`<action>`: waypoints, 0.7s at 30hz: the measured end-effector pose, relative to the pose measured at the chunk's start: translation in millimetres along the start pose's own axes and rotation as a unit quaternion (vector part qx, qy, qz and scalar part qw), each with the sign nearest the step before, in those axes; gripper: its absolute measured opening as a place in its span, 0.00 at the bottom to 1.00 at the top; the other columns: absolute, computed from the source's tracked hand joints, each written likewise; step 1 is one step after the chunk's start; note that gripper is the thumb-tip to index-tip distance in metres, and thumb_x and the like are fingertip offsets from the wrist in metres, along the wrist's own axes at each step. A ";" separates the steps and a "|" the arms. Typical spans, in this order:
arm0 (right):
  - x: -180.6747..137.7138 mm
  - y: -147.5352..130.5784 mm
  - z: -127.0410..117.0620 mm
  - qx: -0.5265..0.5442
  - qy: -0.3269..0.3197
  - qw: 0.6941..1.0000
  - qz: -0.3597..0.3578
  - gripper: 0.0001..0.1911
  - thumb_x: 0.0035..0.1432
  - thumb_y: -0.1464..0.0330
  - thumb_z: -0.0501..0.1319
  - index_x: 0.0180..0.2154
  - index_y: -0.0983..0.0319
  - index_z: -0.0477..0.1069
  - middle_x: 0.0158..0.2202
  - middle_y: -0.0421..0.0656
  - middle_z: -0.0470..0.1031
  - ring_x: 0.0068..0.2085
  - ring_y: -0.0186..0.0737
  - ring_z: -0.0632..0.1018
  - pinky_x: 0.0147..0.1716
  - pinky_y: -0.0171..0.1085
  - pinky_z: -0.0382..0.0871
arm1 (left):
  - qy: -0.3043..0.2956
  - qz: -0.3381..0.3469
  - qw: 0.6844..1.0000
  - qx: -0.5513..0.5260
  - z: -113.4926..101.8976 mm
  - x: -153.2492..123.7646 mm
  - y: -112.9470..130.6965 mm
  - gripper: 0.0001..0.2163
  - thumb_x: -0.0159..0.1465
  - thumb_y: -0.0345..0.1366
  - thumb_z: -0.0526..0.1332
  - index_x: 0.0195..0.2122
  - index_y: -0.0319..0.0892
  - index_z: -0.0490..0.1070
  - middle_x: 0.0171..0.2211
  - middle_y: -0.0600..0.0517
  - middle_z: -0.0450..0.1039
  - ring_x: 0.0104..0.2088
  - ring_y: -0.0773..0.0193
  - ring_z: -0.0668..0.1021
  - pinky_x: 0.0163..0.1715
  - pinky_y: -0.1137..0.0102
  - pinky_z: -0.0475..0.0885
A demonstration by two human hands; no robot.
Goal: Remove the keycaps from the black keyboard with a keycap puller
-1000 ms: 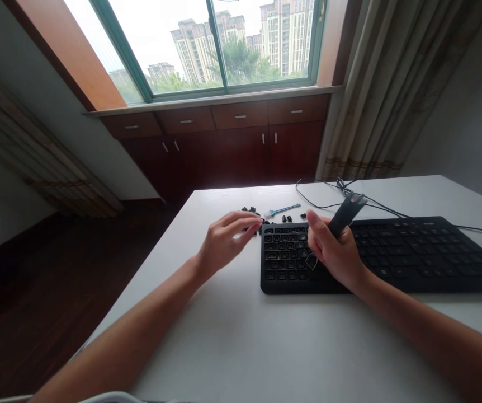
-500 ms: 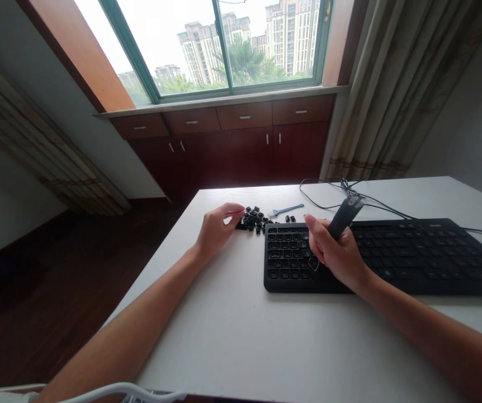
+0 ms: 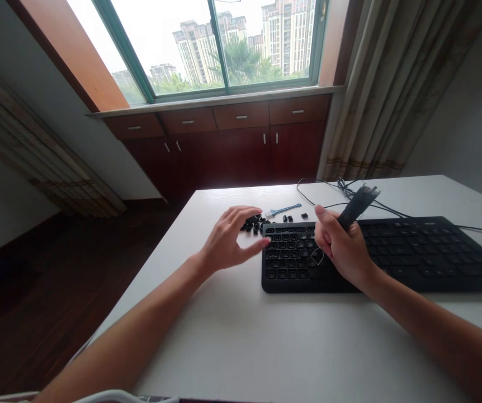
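1 kbd (image 3: 409,254), 1 blk tool (image 3: 353,210), 1 brush (image 3: 285,209), 1 keycap pile (image 3: 252,225) & 4 drwrs (image 3: 241,124).

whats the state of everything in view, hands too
Left hand, open, fingers spread
Right hand, closed around black tool
Black tool, tilted, wire end down
Keyboard, left part stripped
Loose keycaps, mostly heaped
Blue brush, lying flat
Cable, partly bunched
Drawers, shut
Cabinet doors, shut
Curtains, drawn aside

No text can be read with certainty. The long, flat, black plastic keyboard (image 3: 398,252) bears a small pale mark (image 3: 429,223) on its upper edge, towards two o'clock from its middle, too blurred to spell out; faint legends on its black square keys (image 3: 446,252), towards three o'clock, are equally illegible.
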State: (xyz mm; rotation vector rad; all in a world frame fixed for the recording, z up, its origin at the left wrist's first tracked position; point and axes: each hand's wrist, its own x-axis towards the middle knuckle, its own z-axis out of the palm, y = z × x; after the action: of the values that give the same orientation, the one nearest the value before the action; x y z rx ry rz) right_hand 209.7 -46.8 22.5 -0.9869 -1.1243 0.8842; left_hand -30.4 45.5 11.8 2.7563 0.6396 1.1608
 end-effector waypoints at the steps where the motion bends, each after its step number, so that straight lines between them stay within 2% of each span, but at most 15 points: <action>1: 1.1 -0.3 -1.6 0.004 0.014 1.000 -0.001 0.31 0.67 0.55 0.61 0.15 0.59 0.55 0.11 0.34 0.56 0.14 0.27 0.56 0.15 0.35 0.47 | -0.047 0.012 0.999 -0.003 0.3 0.7 7.5 0.34 0.60 0.50 0.68 0.62 0.40 0.62 0.59 0.40 0.70 0.60 0.49 0.73 0.60 0.50 0.70; 4: 3.2 0.1 -5.6 0.000 0.036 0.999 -0.008 0.30 0.67 0.57 0.61 0.16 0.59 0.55 0.11 0.34 0.56 0.14 0.27 0.57 0.15 0.35 0.48 | -0.171 0.026 0.985 -0.002 2.4 0.7 22.8 0.51 0.49 0.65 0.68 0.69 0.44 0.53 0.69 0.38 0.56 0.67 0.37 0.62 0.67 0.40 0.56; 6: 3.4 0.7 -6.6 -0.007 0.036 0.999 -0.009 0.30 0.67 0.57 0.60 0.16 0.59 0.55 0.11 0.34 0.57 0.14 0.27 0.57 0.16 0.35 0.48 | -0.223 0.022 0.974 0.001 4.3 -0.4 25.6 0.58 0.45 0.70 0.67 0.71 0.45 0.48 0.72 0.39 0.48 0.70 0.33 0.56 0.70 0.38 0.47; 9: 3.0 1.0 -5.3 -0.018 0.031 0.999 -0.009 0.31 0.68 0.57 0.60 0.16 0.60 0.55 0.11 0.34 0.57 0.14 0.27 0.57 0.16 0.35 0.48 | -0.253 -0.009 0.967 -0.003 8.2 -1.7 23.5 0.62 0.44 0.70 0.67 0.73 0.45 0.41 0.73 0.39 0.43 0.71 0.32 0.52 0.70 0.38 0.42; 13: 2.9 1.3 -3.9 -0.029 0.024 0.999 -0.006 0.31 0.68 0.57 0.60 0.15 0.60 0.55 0.11 0.34 0.57 0.14 0.27 0.57 0.16 0.35 0.49 | -0.236 -0.015 0.972 -0.014 11.6 -0.9 19.5 0.63 0.45 0.69 0.67 0.73 0.43 0.38 0.72 0.37 0.47 0.70 0.33 0.54 0.70 0.36 0.40; 15: 3.1 2.1 -4.6 -0.030 0.028 0.999 -0.005 0.31 0.68 0.57 0.60 0.15 0.60 0.55 0.11 0.34 0.57 0.14 0.27 0.57 0.16 0.35 0.49 | -0.194 0.012 0.981 -0.018 9.4 -0.1 16.1 0.58 0.46 0.67 0.68 0.71 0.42 0.45 0.68 0.37 0.57 0.67 0.35 0.61 0.69 0.38 0.47; 16: 3.2 2.7 -5.1 -0.029 0.030 0.999 -0.006 0.31 0.68 0.57 0.60 0.15 0.60 0.55 0.11 0.34 0.57 0.14 0.27 0.57 0.16 0.35 0.48 | -0.163 0.027 0.986 -0.020 7.1 0.1 13.4 0.53 0.48 0.65 0.68 0.69 0.42 0.51 0.65 0.37 0.63 0.64 0.38 0.66 0.67 0.40 0.55; 18: 3.4 3.8 -6.5 -0.025 0.035 0.999 -0.007 0.31 0.67 0.57 0.60 0.15 0.60 0.55 0.11 0.34 0.57 0.14 0.27 0.57 0.16 0.35 0.48 | -0.108 0.052 0.993 -0.022 0.6 -0.3 6.4 0.38 0.54 0.60 0.67 0.59 0.41 0.65 0.53 0.40 0.74 0.53 0.45 0.75 0.56 0.48 0.71; 19: 3.4 4.4 -7.1 -0.024 0.035 0.999 -0.007 0.31 0.67 0.57 0.60 0.16 0.60 0.55 0.11 0.34 0.57 0.14 0.27 0.57 0.16 0.35 0.47 | -0.096 0.060 0.993 -0.025 -3.0 -1.0 2.5 0.30 0.57 0.57 0.66 0.52 0.41 0.69 0.47 0.43 0.76 0.47 0.50 0.78 0.49 0.53 0.76; 21: 3.1 5.5 -8.3 -0.021 0.032 0.999 -0.006 0.30 0.68 0.57 0.60 0.16 0.60 0.55 0.12 0.34 0.57 0.14 0.27 0.57 0.16 0.35 0.47 | -0.118 0.069 0.990 -0.037 -9.0 -2.6 -4.4 0.19 0.62 0.52 0.63 0.44 0.41 0.72 0.39 0.46 0.78 0.39 0.56 0.79 0.39 0.60 0.78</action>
State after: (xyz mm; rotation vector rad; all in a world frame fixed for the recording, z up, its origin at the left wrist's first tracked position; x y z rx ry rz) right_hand 218.1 -43.6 17.1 -1.0353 -1.0977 0.8156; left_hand -39.8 47.7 15.4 2.8509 0.3776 0.8396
